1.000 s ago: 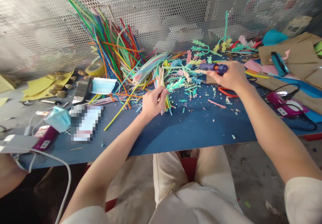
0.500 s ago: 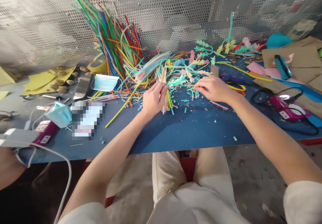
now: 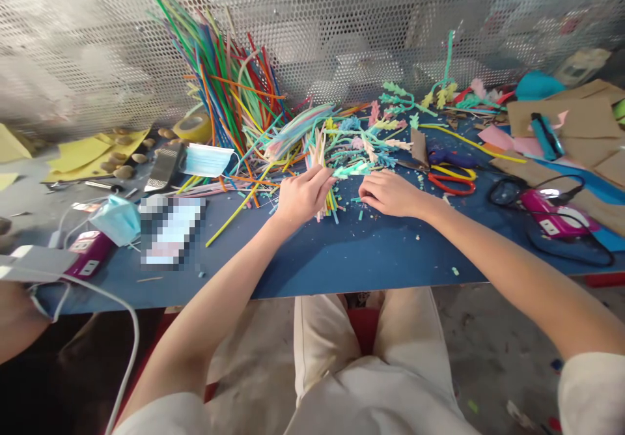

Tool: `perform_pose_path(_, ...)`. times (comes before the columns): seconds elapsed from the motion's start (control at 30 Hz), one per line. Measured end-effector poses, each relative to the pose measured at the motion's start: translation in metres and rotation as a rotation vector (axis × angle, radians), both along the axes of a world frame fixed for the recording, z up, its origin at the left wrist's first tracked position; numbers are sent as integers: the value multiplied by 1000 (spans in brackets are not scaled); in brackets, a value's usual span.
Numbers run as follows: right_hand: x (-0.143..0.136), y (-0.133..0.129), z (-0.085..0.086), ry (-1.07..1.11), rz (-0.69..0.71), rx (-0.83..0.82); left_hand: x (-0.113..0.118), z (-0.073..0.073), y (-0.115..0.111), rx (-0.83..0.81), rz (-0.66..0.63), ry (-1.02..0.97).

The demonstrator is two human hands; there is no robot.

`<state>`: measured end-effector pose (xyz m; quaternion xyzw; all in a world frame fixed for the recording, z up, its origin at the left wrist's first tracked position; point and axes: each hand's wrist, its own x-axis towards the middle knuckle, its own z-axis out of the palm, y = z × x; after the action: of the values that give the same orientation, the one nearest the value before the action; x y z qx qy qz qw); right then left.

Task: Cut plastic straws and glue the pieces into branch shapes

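- Left grip (image 3: 303, 194): closed, fingers curled round a bundle of thin pastel sticks (image 3: 318, 150), coming out both above and below the hand.
- Right grip (image 3: 390, 193): just across from it, palm down, fingers bent inward, nearly closed; cannot tell if pinching anything, fingertips partly hidden.
- Between both hands: mint-green leafy sprig (image 3: 350, 170), lying crosswise, one end by the left fingers, other end by the right hand; cannot tell which hand has it.
- Under and around the hands: blue surface (image 3: 371, 252), with small cut bits scattered.
- Just behind the hands: pile of pastel sprigs (image 3: 364, 140), tangled together.
- Near the right wrist: red and yellow looped handles (image 3: 456, 193), close to a dark-blue tool (image 3: 452, 157).
- Behind, to the left: tall heap of coloured sticks (image 3: 219, 83), leaning on a perforated metal panel (image 3: 342, 25).
- Farther left: light-blue mask (image 3: 209, 160), yellow tape roll (image 3: 194, 127), pixelated phone (image 3: 168, 233), magenta power strip (image 3: 90, 252).
- Far right: second magenta power strip (image 3: 554, 217) with black cable, brown cardboard (image 3: 579, 116), teal cutter (image 3: 545, 137) on top.
- At the left edge: another person's arm (image 3: 17, 321), below a white cable.
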<state>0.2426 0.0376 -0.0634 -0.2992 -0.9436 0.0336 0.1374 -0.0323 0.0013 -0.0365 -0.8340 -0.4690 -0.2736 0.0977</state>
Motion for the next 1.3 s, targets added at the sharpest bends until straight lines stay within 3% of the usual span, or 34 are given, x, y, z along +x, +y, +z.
perform_pose_path(0.13,5,2,2,149,-34,-76,1,-2,0,-20,1,-63)
perform_pose_path(0.27,19,7,5,525,-128,-279,2,-3,0,-60,-26,-134)
perform_pose_path(0.4,28,14,6,809,-135,-406,2,-3,1,-77,-50,-165)
perform_pose_path(0.63,33,16,14,808,-171,-368,4,-3,1,-101,-29,-153)
perform_pose_path(0.9,27,13,9,899,-120,-483,4,-5,1,-110,-32,-135)
perform_pose_path(1.13,23,0,21,907,-66,-705,3,-4,1,-120,-42,-133)
perform_pose_path(1.3,20,-3,31,1101,-111,-552,3,-3,0,-111,-48,-130)
